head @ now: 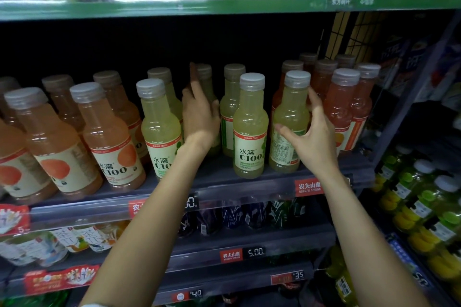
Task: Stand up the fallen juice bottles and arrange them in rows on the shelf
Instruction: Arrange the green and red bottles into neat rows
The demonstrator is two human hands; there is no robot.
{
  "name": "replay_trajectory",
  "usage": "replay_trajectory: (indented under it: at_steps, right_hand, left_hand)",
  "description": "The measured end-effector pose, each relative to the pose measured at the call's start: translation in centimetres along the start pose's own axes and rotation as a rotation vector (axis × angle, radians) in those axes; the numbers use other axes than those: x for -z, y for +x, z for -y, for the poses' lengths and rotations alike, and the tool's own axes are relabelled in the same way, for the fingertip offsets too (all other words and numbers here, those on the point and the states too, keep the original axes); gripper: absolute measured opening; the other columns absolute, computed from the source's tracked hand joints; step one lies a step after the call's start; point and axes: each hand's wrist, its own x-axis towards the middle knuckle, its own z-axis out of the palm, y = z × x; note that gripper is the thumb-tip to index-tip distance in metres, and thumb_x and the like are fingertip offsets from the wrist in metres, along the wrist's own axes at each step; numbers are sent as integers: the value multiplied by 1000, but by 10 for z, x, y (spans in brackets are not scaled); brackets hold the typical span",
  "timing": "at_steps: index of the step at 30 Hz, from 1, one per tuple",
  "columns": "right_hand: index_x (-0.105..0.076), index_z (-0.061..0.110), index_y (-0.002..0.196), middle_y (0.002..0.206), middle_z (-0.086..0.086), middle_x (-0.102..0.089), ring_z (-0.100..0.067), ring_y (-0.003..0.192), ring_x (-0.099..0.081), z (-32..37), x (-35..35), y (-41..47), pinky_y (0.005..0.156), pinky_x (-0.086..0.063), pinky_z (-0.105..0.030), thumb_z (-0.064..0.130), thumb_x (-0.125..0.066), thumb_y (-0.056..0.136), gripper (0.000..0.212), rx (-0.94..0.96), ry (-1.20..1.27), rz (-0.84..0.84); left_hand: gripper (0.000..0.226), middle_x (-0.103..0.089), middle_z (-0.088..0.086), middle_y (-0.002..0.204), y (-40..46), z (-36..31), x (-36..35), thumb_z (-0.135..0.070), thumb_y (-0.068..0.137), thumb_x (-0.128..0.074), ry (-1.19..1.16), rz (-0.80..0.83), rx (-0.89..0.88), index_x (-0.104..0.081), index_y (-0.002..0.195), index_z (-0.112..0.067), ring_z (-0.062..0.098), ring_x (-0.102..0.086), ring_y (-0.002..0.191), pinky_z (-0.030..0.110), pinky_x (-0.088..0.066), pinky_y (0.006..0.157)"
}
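All the juice bottles in sight stand upright on the shelf, long axes vertical and grey caps up, in rows that run from the front edge back into the dark.

Take the front yellow-green bottle with the "C100" label facing out as the landmark. It stands at the shelf's front edge, untouched, between the two hands.

Just to its right stands a second yellow-green bottle, also upright, its label turned so the small-print side faces out. The right hand is at this bottle: the thumb lies across the label low on the front, and the other fingers curve around the bottle's right side up near the shoulder. The fingers are spread apart and only loosely cupped; whether they press the bottle firmly cannot be told.

To the landmark's left and farther back, the left hand reaches in between the rows, fingers extended and slightly apart, the index pointing up toward the rear bottle whose cap shows just behind it. The palm hides that bottle's body, so contact cannot be told.

Left of that hand stands another front yellow-green bottle, then the orange bottles. Right of the landmark, beyond the right hand, stand the pink-red bottles.
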Motion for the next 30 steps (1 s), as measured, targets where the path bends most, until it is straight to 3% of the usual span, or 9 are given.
replay_trajectory:
  at_steps: [3, 5, 12, 17, 30]
  right_hand:
    - [-24, 25, 147, 135, 1, -51, -4, 115, -46, -1, 0, 0, 89, -34, -11, 31, -77, 76, 88, 3, 7, -4]
    - [-24, 26, 147, 134, 1, -52, -7, 116, -48, -1, 0, 0, 90, -36, -15, 30, -77, 76, 88, 9, 5, -8]
    - [-23, 27, 147, 134, -1, -53, -15, 117, -53, -1, 0, 1, 93, -42, -25, 31, -77, 76, 89, -1, 5, -4]
    - [-23, 27, 147, 133, 0, -53, -16, 117, -54, -3, -1, 0, 94, -44, -29, 32, -76, 76, 89, -5, 5, -2]
    - [-20, 26, 148, 137, -3, -50, -18, 122, -49, -3, -2, 2, 95, -37, -23, 31, -75, 78, 89, -7, -8, 20]
  left_hand:
    - [88, -34, 18, 146, -3, -1, 11, -3, 90, -58, -70, 46, 56, 1, 153, -19, 35, -45, 126, 34, -40, 95]
    - [88, -31, 15, 149, -4, -3, 16, -1, 88, -59, -115, 62, 89, -2, 153, -17, 33, -43, 129, 30, -37, 96]
    - [87, -29, 24, 145, 7, -12, 15, -28, 90, -65, 107, -11, 31, -7, 153, -14, 38, -27, 136, 40, -24, 110]
    - [77, -31, 22, 149, 12, -7, 15, -18, 92, -61, 60, 16, 35, -13, 153, -18, 36, -32, 137, 41, -27, 109]
    - [78, -31, 15, 154, 16, -7, 15, -10, 94, -57, -105, 137, 35, -6, 153, -17, 28, -31, 141, 34, -27, 110]
